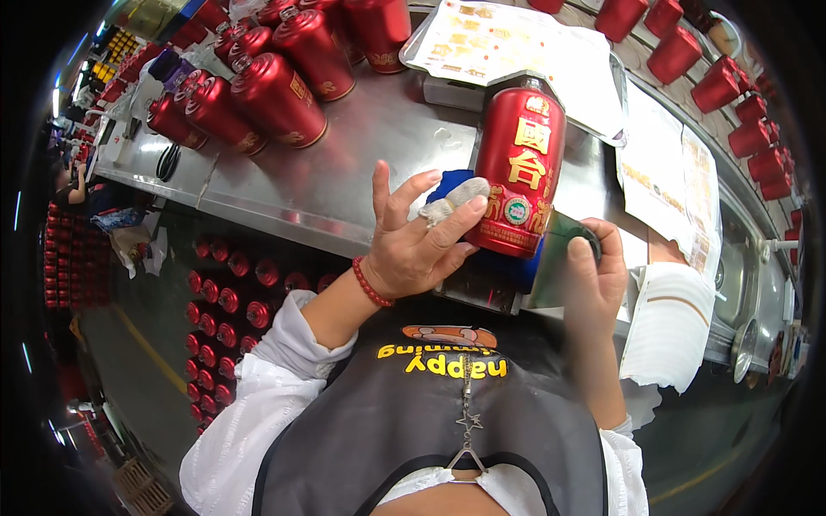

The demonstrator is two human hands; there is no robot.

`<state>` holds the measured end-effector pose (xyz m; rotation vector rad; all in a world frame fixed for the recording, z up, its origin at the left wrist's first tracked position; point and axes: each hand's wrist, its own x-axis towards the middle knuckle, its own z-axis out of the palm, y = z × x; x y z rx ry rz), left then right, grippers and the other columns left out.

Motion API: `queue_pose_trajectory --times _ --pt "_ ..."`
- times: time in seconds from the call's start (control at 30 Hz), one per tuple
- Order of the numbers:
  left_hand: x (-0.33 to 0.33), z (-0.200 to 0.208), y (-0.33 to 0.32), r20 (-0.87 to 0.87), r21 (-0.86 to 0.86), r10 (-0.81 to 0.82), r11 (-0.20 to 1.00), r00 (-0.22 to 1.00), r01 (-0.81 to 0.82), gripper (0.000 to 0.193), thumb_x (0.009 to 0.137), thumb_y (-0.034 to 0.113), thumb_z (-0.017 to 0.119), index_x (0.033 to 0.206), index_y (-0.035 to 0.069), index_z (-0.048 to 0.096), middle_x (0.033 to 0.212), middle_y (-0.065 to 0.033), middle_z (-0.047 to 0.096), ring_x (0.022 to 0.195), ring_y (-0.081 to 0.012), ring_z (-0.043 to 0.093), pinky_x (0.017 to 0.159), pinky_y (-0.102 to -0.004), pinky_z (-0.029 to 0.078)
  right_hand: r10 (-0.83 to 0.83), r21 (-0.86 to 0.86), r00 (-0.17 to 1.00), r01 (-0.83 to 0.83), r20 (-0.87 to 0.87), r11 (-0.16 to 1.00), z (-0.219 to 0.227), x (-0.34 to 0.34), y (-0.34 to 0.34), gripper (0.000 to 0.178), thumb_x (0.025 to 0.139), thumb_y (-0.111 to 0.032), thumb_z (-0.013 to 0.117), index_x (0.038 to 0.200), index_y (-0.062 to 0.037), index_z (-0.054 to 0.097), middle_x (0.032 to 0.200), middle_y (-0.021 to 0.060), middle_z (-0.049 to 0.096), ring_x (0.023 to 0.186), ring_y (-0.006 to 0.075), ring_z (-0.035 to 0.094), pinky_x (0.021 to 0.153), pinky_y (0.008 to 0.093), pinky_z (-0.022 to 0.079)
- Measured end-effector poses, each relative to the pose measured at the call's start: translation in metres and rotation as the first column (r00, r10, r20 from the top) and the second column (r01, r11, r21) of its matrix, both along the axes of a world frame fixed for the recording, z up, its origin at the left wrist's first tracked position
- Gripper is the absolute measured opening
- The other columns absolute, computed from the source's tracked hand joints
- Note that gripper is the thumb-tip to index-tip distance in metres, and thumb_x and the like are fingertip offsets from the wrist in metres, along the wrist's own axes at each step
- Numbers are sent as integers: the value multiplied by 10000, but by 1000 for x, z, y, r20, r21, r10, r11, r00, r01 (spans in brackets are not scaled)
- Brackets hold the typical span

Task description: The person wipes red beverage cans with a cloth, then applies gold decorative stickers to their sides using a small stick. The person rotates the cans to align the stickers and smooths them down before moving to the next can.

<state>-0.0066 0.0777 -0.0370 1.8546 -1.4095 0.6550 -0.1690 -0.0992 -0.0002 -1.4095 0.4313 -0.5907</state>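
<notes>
A red bottle [519, 155] with gold lettering and a round green-and-white emblem lies tilted on a blue cloth [516, 268], its neck pointing away from me. My left hand [413, 236] is at the bottle's lower left side, fingers spread, with a fingertip against or very near it. A whitish cover [454, 199] wraps one of its fingers. Between thumb and fingers, my right hand [600, 271] pinches a thin dark green sheet [555, 262] beside the bottle's base. Part of that hand is blurred.
Several more red bottles [280, 99] stand on the metal table [344, 163] at the far left. Printed sheets [516, 52] lie behind the bottle and to the right. A stack of white paper [671, 322] hangs over the right edge. More bottles [225, 301] stand below left.
</notes>
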Motion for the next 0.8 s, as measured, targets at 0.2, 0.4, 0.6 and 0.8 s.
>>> queue_pose_trajectory --times 0.2,0.4,0.6,0.8 --pt "1 20 -13 328 79 -39 997 944 14 374 970 241 539 1323 328 626 1194 117 699 1354 -148 421 1237 -557 -1 -43 -80 995 36 -86 996 -9 7 3 214 1000 -184 624 1120 -20 558 938 -5 595 832 57 518 772 206 448" --pt "-14 3 -10 -126 92 12 996 992 -1 581 965 466 576 1405 86 569 1197 -114 705 1401 -341 412 1203 -578 47 -24 -120 987 5 -156 993 -10 6 -2 195 1005 -187 603 1098 -20 565 907 -11 600 800 46 509 728 195 431" --pt "-19 -14 -7 -317 89 42 996 947 -14 694 965 503 565 1480 50 461 1276 -166 652 1432 -381 347 1180 -601 79 -32 -85 985 18 -172 996 -15 3 -5 199 1007 -195 599 1098 -21 564 911 -17 598 794 37 498 720 191 421" --pt "-21 -17 -3 -332 105 80 993 940 -47 745 935 488 611 1512 64 407 1240 -192 633 1412 -413 322 1164 -632 79 -30 -62 992 22 -125 998 -17 6 -2 206 1011 -199 597 1110 -22 562 920 -18 598 805 34 494 725 187 418"
